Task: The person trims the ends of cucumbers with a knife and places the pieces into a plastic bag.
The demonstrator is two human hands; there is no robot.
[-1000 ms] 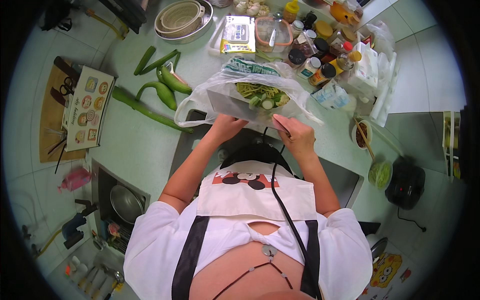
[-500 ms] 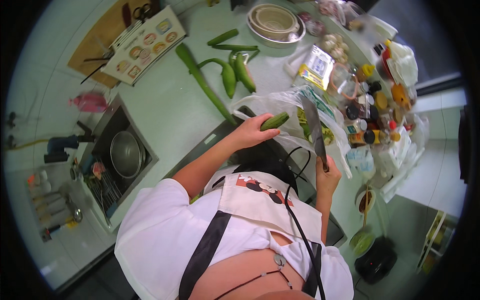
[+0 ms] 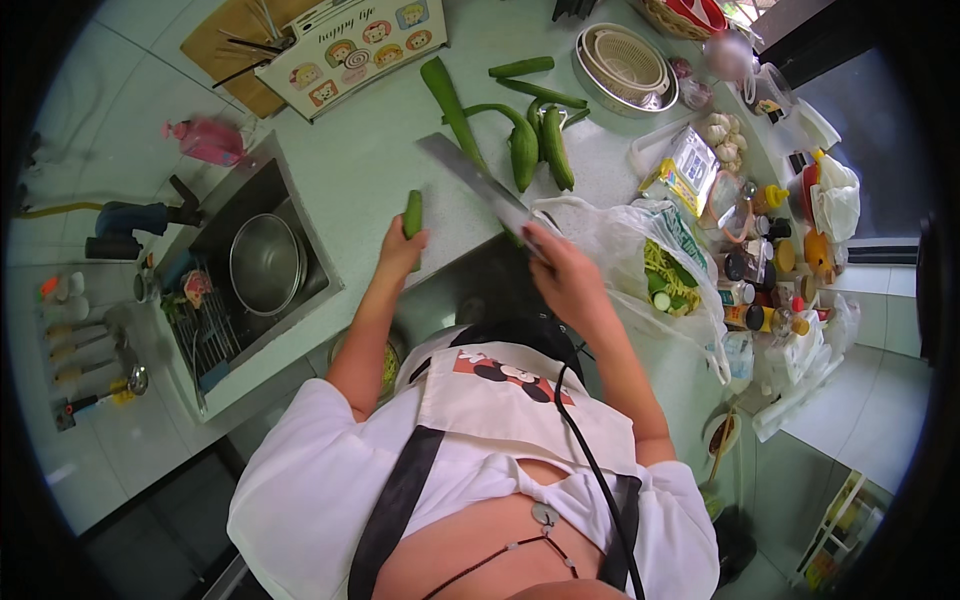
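One gourd gripped in left hand, knife gripped in right hand.
Gourd seems light, firm; best held low.

You have one knife near centre and one short green vegetable left of it. Upper left, you have one pink bottle.

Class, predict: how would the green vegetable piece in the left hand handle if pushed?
The green vegetable piece is probably stiff: it juts from the left hand without drooping. Its slim, seemingly rounded shape may roll sideways. It looks fairly light, held in one hand.
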